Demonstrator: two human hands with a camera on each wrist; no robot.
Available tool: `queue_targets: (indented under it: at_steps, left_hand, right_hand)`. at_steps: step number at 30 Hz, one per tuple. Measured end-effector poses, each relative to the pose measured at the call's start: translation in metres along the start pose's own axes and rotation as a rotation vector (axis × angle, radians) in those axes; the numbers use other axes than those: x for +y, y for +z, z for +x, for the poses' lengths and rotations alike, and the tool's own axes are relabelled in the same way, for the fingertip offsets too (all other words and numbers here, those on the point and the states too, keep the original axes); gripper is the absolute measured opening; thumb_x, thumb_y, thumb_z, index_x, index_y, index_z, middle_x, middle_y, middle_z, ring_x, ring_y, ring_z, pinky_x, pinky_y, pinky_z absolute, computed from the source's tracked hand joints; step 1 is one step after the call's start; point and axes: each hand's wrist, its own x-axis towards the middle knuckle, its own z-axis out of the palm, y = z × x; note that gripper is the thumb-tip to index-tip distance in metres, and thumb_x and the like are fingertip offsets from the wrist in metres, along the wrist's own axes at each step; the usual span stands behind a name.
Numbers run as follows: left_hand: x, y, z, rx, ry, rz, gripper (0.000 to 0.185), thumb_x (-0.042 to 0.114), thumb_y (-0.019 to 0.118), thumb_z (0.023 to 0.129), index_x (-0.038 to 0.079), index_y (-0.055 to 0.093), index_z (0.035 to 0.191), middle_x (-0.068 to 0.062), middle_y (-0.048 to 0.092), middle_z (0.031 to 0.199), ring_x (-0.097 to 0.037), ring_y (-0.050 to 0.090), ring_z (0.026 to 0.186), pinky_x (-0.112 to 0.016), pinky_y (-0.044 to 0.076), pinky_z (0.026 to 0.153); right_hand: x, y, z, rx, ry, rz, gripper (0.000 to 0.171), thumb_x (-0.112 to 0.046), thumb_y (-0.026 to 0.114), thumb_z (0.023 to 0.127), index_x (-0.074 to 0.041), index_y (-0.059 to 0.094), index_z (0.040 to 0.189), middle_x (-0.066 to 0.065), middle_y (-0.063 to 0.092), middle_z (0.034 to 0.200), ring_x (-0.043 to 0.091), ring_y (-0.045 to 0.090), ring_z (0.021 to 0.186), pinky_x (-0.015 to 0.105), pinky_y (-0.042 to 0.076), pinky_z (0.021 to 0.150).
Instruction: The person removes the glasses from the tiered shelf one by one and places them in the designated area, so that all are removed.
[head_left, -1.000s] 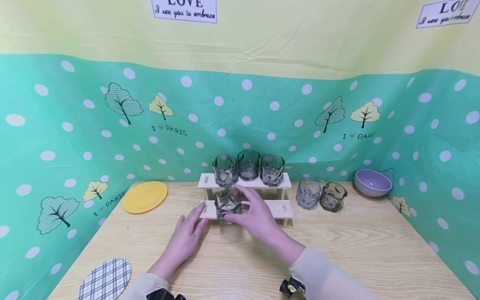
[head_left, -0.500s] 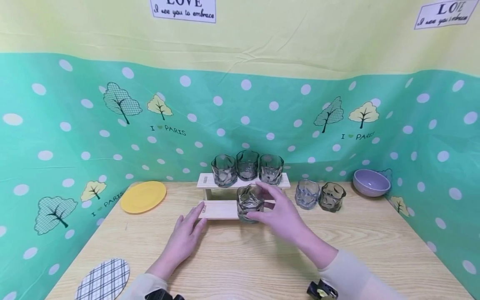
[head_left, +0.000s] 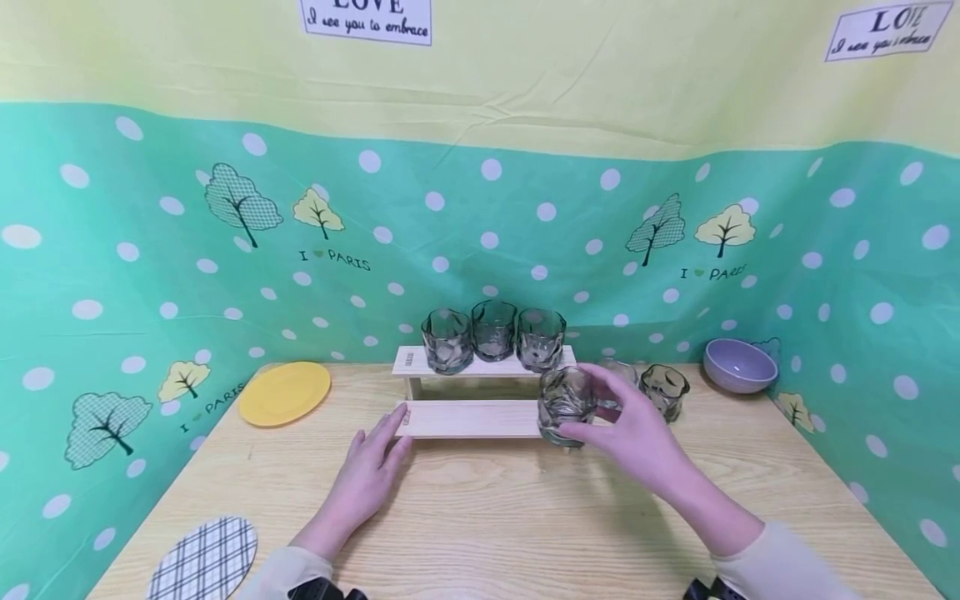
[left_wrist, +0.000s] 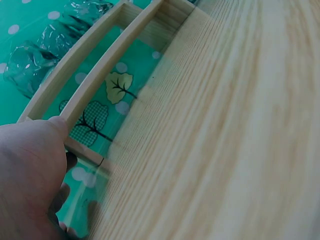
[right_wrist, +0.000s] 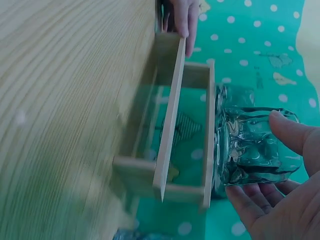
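A smoky grey glass [head_left: 564,404] with a wavy rim is in my right hand [head_left: 637,429], gripped from its right side between thumb and fingers. In the head view it overlaps the right end of the lower board of a two-tier wooden rack [head_left: 472,418]. The right wrist view shows this glass [right_wrist: 262,145] apart from the lower board [right_wrist: 172,115]. My left hand [head_left: 367,473] touches the rack's left end with fairly straight fingers; in its wrist view the hand [left_wrist: 27,170] meets the board's end. Several similar glasses [head_left: 542,342] stand upright on the upper board.
Right of the rack stand a pale blue glass [head_left: 618,375], partly hidden by my right hand, and a brownish-grey glass [head_left: 666,390]. Farther right is a purple bowl [head_left: 741,367]. A yellow plate [head_left: 285,394] and a checked round mat [head_left: 206,557] lie at the left.
My right hand has carried the grey glass rightward, from the left-middle of the lower board to its right end. The left hand stays at the rack's left end.
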Motion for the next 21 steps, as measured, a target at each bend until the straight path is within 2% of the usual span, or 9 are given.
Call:
queue_targets:
  at_steps: [13,18,21]
  left_hand:
    - [-0.002,0.001,0.001,-0.006,0.001,0.0,0.059,0.029,0.054,0.119,0.009,0.039,0.172,-0.02,0.044,0.171,-0.044,0.037,0.16,-0.072,0.009,0.132]
    - [-0.002,0.001,0.001,-0.011,-0.003,-0.009,0.059,0.03,0.053,0.119,0.01,0.038,0.172,-0.019,0.043,0.172,-0.044,0.036,0.16,-0.071,0.008,0.132]
    - [-0.003,0.001,0.0,-0.012,-0.003,-0.011,0.059,0.03,0.053,0.119,0.01,0.038,0.173,-0.019,0.043,0.172,-0.043,0.036,0.16,-0.071,0.008,0.132]
  right_hand:
    - [0.024,-0.05,-0.018,0.047,0.078,-0.084,0.104,-0.039,0.097,0.087,-0.008,0.042,0.169,0.02,0.058,0.154,0.042,0.062,0.137,0.043,0.054,0.113]
    - [0.034,-0.069,-0.025,0.048,0.124,-0.098,0.108,-0.043,0.096,0.087,-0.009,0.038,0.172,0.025,0.052,0.159,0.051,0.059,0.139,0.042,0.055,0.109]
    - [0.043,-0.081,-0.029,0.046,0.166,-0.103,0.111,-0.044,0.095,0.089,-0.011,0.032,0.174,0.03,0.043,0.165,0.059,0.054,0.141,0.044,0.059,0.104]
